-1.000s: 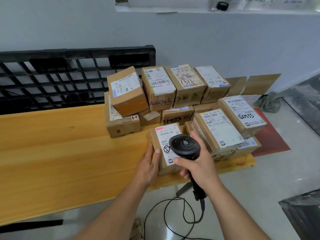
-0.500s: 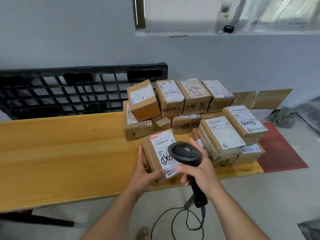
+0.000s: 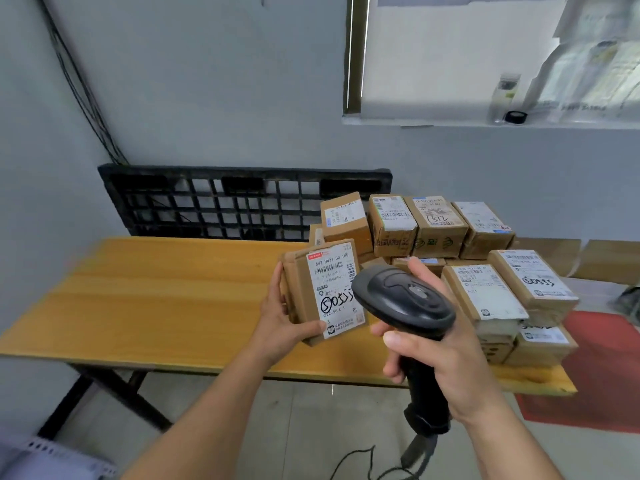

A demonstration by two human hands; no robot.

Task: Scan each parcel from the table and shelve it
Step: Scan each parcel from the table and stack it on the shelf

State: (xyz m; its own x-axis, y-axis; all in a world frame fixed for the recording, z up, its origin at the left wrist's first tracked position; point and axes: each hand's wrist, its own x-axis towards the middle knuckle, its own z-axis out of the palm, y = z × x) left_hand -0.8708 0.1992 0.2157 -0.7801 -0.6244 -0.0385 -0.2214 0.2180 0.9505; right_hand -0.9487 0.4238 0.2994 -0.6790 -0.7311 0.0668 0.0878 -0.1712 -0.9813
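My left hand (image 3: pixel 282 323) grips a small cardboard parcel (image 3: pixel 304 292) by its left side and lower edge, holding it above the wooden table (image 3: pixel 156 306). Its white shipping label faces me, with a barcode and black handwritten marks. My right hand (image 3: pixel 440 355) is wrapped round the handle of a black barcode scanner (image 3: pixel 403 303), whose head sits just right of the parcel's label and overlaps its right edge. A stack of several labelled cardboard parcels (image 3: pixel 485 289) covers the right end of the table.
A black plastic pallet (image 3: pixel 242 202) leans against the grey wall behind the table. The scanner's black cable (image 3: pixel 353 462) hangs to the floor. A red mat (image 3: pixel 606 368) lies on the floor to the right. A window ledge (image 3: pixel 485 121) above holds a bottle.
My left hand has lifted the parcel off the table and tilted its label towards me. The scanner has come up alongside it, and my view has risen.
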